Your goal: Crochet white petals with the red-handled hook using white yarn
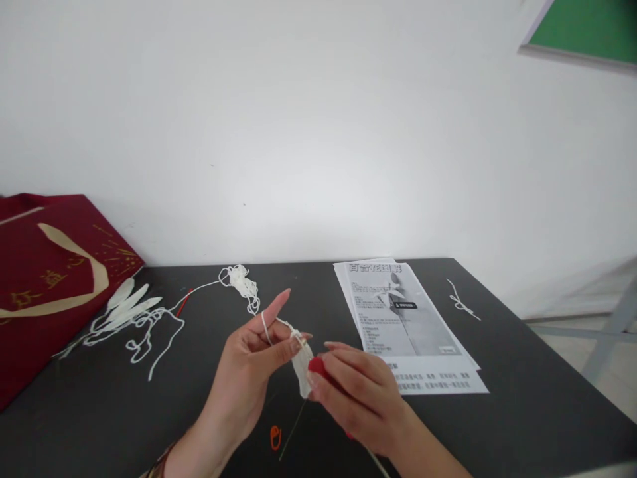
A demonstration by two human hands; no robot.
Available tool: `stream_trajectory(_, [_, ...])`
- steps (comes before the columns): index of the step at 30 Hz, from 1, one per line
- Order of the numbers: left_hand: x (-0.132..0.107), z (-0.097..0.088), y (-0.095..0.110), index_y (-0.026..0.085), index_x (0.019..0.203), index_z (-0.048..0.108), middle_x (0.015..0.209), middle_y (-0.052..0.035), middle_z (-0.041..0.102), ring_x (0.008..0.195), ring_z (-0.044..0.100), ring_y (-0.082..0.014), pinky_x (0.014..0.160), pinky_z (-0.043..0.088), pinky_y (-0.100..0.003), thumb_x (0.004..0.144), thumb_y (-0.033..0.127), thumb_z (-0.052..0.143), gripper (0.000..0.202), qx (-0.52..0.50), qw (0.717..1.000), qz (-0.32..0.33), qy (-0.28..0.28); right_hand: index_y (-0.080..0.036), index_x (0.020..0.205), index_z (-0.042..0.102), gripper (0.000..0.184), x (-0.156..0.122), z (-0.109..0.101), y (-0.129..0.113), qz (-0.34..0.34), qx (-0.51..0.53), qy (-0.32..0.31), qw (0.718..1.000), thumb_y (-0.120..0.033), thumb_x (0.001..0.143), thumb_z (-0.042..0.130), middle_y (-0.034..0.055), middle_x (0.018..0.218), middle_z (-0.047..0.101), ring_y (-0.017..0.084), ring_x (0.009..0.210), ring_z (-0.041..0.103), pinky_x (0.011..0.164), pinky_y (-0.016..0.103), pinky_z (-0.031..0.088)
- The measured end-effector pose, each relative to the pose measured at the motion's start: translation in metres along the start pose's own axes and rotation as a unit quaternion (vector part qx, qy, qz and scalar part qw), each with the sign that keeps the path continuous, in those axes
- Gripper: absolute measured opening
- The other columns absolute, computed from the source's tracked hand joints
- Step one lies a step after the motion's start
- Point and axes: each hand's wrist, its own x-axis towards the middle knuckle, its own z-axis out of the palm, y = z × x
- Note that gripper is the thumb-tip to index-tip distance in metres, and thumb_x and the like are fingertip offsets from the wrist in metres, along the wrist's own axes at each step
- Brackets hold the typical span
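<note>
My left hand pinches the top of a small white crocheted piece between thumb and fingers. A strand of white yarn loops over its raised index finger. My right hand is closed around a crochet hook with a red grip, close against the piece's right side. The hook's tip is hard to make out at the stitches. From the piece's lower end a thin wire-like strand slants down to the table. Beside it lies an orange stitch marker.
A loose heap of white yarn lies at the back of the black table. Leaf-shaped white pieces with tangled tails, a red stick and a dark red bag are left. Printed sheets and a yarn scrap lie right.
</note>
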Motion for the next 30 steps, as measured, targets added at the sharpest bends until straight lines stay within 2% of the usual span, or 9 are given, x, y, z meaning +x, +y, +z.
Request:
stream_trajectory(4, [-0.004,0.001,0.002,0.022,0.133,0.056,0.062,0.0053,0.064,0.068,0.064,-0.0113,0.077,0.048,-0.023,0.07,0.015,0.079,0.067,0.034,0.999,0.025,0.003,-0.012,0.099,0.07,0.016,0.004,-0.007,-0.007,-0.028,-0.059,-0.033,0.997,-0.01,0.083,0.067,0.0065,0.088,0.076,0.017,0.086,0.07,0.095,0.033,0.057])
stream_trajectory(8, [-0.007,0.003,0.003,0.023,0.133,0.055,0.063,0.0055,0.062,0.071,0.065,-0.013,0.078,0.049,-0.025,0.071,0.017,0.078,0.067,0.038,0.999,0.027,-0.004,-0.013,0.099,0.069,0.016,0.006,-0.008,-0.009,-0.024,-0.06,-0.032,0.997,-0.01,0.084,0.066,0.0074,0.088,0.076,0.017,0.087,0.07,0.094,0.035,0.058])
stream_trajectory(10, [-0.008,0.005,0.002,0.023,0.135,0.054,0.063,0.0057,0.062,0.068,0.063,-0.0129,0.077,0.049,-0.026,0.071,0.018,0.078,0.068,0.073,0.996,0.057,0.017,-0.013,0.099,0.069,0.017,0.006,-0.007,-0.01,-0.013,-0.053,-0.033,0.998,-0.01,0.083,0.067,0.0077,0.087,0.076,0.017,0.086,0.071,0.093,0.034,0.058])
stream_trajectory(14, [-0.01,0.006,-0.002,0.024,0.131,0.059,0.069,0.0039,0.066,0.067,0.06,-0.0151,0.078,0.049,-0.029,0.072,0.019,0.075,0.061,0.212,0.961,0.158,0.081,-0.009,0.102,0.069,0.021,0.003,0.0,-0.009,0.004,-0.034,-0.012,0.999,-0.01,0.081,0.069,0.0113,0.086,0.076,0.02,0.085,0.071,0.089,0.034,0.06])
stream_trajectory(18, [-0.005,0.003,-0.007,0.023,0.128,0.061,0.07,0.0034,0.066,0.069,0.06,-0.0156,0.081,0.048,-0.03,0.076,0.018,0.071,0.053,0.288,0.93,0.216,0.07,-0.008,0.114,0.063,0.028,-0.001,0.007,-0.006,0.048,0.061,0.037,0.996,-0.006,0.087,0.055,0.0152,0.093,0.073,0.022,0.09,0.069,0.076,0.033,0.062])
stream_trajectory(22, [0.001,0.0,-0.005,0.022,0.122,0.065,0.064,0.0049,0.065,0.067,0.06,-0.015,0.08,0.047,-0.029,0.075,0.019,0.071,0.048,0.287,0.934,0.206,0.048,-0.019,0.118,0.061,0.039,0.001,0.004,-0.004,0.149,0.152,0.069,0.975,-0.001,0.083,0.057,0.0098,0.093,0.073,0.018,0.079,0.067,0.064,0.03,0.058])
stream_trajectory(26, [0.005,-0.001,0.004,0.022,0.119,0.067,0.062,0.0043,0.063,0.064,0.059,-0.0161,0.081,0.046,-0.031,0.073,0.019,0.072,0.046,0.308,0.936,0.168,0.014,-0.02,0.111,0.064,0.028,0.008,-0.006,-0.002,0.183,0.172,0.058,0.966,-0.008,0.086,0.057,0.0084,0.085,0.072,0.018,0.07,0.065,0.057,0.03,0.055])
stream_trajectory(27, [0.005,-0.001,0.007,0.022,0.113,0.071,0.063,0.003,0.065,0.064,0.059,-0.0169,0.081,0.046,-0.032,0.072,0.019,0.073,0.041,0.314,0.936,0.159,0.001,-0.02,0.109,0.065,0.025,0.009,-0.008,-0.001,0.191,0.179,0.059,0.963,-0.01,0.087,0.056,0.0082,0.083,0.072,0.018,0.068,0.064,0.056,0.03,0.054])
stream_trajectory(30, [0.008,-0.003,0.015,0.02,0.072,0.074,0.072,-0.0038,0.071,0.068,0.062,-0.0207,0.082,0.046,-0.036,0.068,0.019,0.075,0.004,0.323,0.937,0.125,-0.037,-0.019,0.103,0.067,0.019,0.009,-0.013,0.002,0.214,0.214,0.063,0.951,-0.013,0.087,0.057,0.0078,0.077,0.07,0.019,0.065,0.063,0.055,0.031,0.052])
